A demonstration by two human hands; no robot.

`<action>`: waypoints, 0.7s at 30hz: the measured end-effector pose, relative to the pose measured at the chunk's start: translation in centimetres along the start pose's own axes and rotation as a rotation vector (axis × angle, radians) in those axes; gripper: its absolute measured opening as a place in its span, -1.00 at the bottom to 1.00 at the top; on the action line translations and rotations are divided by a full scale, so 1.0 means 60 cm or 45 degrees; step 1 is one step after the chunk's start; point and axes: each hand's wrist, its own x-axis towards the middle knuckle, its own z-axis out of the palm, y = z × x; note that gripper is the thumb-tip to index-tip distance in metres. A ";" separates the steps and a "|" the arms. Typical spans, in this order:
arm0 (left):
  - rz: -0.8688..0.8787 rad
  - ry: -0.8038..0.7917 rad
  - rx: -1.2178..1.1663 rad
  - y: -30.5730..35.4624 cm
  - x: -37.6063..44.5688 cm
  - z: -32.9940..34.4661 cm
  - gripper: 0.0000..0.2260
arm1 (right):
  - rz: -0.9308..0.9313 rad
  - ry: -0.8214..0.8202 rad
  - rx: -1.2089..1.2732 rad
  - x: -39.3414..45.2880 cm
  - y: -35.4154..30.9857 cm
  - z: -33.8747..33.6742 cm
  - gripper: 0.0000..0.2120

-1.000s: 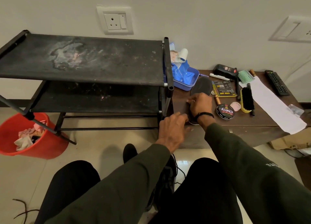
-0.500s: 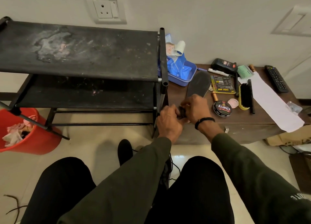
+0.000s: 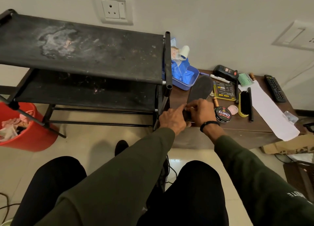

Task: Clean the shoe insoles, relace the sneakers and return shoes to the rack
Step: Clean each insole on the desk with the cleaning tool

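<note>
Black fabric shelves of the rack (image 3: 81, 55) stand bare on the left, so returning shoes is far off. Beside it, the left hand (image 3: 172, 119) and right hand (image 3: 200, 112) both curl round the near end of the dark insole (image 3: 201, 89) lying on the table (image 3: 237, 129). Judging by this, insole cleaning is the step in hand; next comes reaching right for the brush (image 3: 243, 103).

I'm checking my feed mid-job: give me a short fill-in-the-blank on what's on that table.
1. Both hands meet at the near end of the dark ____ lying on the table.
2. The polish tin reads ____.
3. The brush has a ____ body.
4. The bucket is ____.

Missing: insole; Cherry; yellow; red
</note>
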 end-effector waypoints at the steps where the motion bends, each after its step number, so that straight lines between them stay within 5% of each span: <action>1: 0.011 -0.013 0.016 -0.002 -0.001 0.001 -0.18 | -0.016 -0.007 -0.014 -0.003 -0.001 0.001 -0.90; 9: 0.117 -0.118 0.108 0.005 0.003 -0.043 -0.22 | -0.234 -0.159 -0.129 -0.032 0.012 -0.017 -0.89; 21: 0.080 -0.107 0.088 0.008 0.008 -0.032 -0.22 | -0.332 -0.040 -0.107 -0.054 0.026 -0.009 -0.88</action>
